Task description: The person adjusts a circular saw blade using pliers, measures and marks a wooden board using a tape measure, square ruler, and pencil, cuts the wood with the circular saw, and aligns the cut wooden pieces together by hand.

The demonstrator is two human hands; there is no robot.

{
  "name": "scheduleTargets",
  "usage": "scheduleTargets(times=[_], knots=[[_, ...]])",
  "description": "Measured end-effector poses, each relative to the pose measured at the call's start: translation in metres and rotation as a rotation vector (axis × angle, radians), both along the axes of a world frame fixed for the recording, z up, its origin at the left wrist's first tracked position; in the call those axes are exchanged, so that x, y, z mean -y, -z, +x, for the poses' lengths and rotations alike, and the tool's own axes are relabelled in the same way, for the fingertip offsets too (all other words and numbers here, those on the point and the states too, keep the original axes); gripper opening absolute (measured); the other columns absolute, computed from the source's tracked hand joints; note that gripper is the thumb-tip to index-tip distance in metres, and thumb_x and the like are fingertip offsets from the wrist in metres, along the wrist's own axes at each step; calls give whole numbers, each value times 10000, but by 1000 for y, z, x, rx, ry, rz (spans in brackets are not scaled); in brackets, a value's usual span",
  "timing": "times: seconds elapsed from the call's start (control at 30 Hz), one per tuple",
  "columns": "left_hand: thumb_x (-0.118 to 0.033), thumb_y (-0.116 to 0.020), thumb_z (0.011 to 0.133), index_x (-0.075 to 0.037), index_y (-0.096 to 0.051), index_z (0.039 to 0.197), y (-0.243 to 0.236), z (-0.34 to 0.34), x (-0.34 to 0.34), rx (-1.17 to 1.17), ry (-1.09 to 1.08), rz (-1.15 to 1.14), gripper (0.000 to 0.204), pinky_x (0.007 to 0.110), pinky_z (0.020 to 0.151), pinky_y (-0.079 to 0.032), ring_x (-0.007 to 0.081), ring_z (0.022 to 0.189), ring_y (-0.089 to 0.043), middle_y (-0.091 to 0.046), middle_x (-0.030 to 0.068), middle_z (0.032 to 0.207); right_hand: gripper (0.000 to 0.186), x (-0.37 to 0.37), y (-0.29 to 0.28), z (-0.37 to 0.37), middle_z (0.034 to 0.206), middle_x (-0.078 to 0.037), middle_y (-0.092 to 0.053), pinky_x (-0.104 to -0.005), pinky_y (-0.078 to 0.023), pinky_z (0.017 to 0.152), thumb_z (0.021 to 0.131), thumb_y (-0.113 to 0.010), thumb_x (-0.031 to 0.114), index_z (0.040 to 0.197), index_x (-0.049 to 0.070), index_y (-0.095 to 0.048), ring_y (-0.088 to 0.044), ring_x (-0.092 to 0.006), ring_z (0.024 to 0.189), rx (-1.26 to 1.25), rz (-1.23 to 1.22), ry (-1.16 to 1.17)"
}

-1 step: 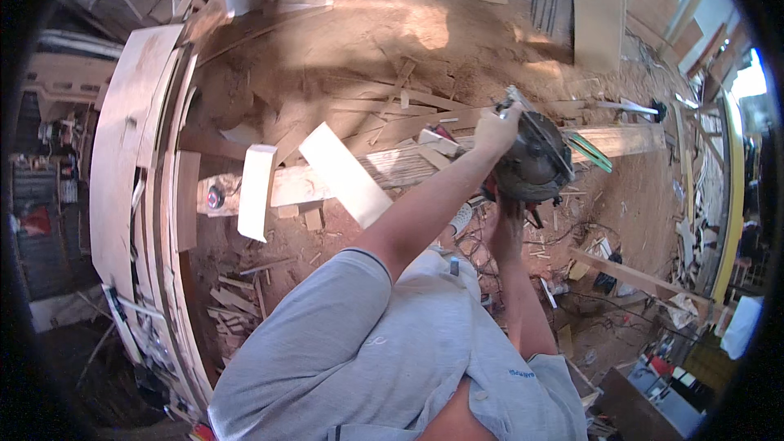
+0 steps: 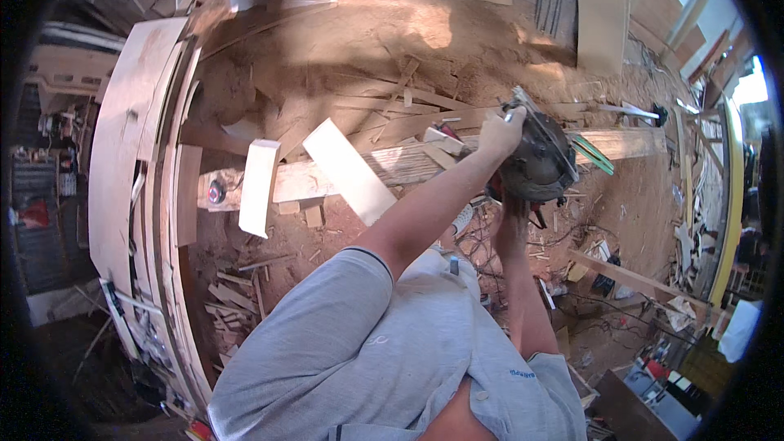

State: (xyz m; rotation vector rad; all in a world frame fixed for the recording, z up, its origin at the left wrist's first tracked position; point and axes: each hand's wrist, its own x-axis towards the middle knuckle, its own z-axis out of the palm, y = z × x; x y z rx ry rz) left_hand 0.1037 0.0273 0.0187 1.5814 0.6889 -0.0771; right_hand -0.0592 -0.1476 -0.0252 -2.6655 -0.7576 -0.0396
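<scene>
A dark circular saw point(image 2: 537, 159) is held up on its side over a long wooden beam point(image 2: 408, 162), right of the middle. My left hand point(image 2: 501, 132) is closed on the edge of the saw near its base plate. Below the saw's body, my right hand point(image 2: 513, 214) grips its rear side; the fingers are mostly hidden by the tool. Left of my left forearm, a pale board point(image 2: 347, 170) and a shorter pale block point(image 2: 260, 188) lie across the beam. A small wood offcut point(image 2: 443, 141) sits close to my left wrist.
A round red-and-black tape measure point(image 2: 216, 191) rests at the beam's left end. Tall wooden panels point(image 2: 122, 147) stand on the left. Green strips point(image 2: 594, 153) lie right of the saw. Scraps point(image 2: 233, 298) and cables point(image 2: 563, 233) litter the dirt floor.
The whole view has shifted very slightly. My hands and the saw keep nearly the same pose.
</scene>
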Motion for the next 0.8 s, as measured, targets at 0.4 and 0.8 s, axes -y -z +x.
scheduleTargets(times=[0.4,0.8], knots=[[-327,-751,961,3,-717,1245,113,-290,-241,127,-26,297,436,429,954,-590,318,1089,-731,-754,195,1184,832,-39,-20,-6,1625,-315,-447,-574,-300,1282,927,-716,111,1679,83,-360,-392,-545,1508,-118,-47,253],[-246,-726,930,-38,-750,1085,134,-434,-362,-172,-383,578,261,457,990,-555,324,1081,-711,-746,158,1133,759,-76,-19,-32,1647,-298,-408,-583,-298,1295,895,-710,95,1597,15,-433,-353,-505,1556,95,-15,84]])
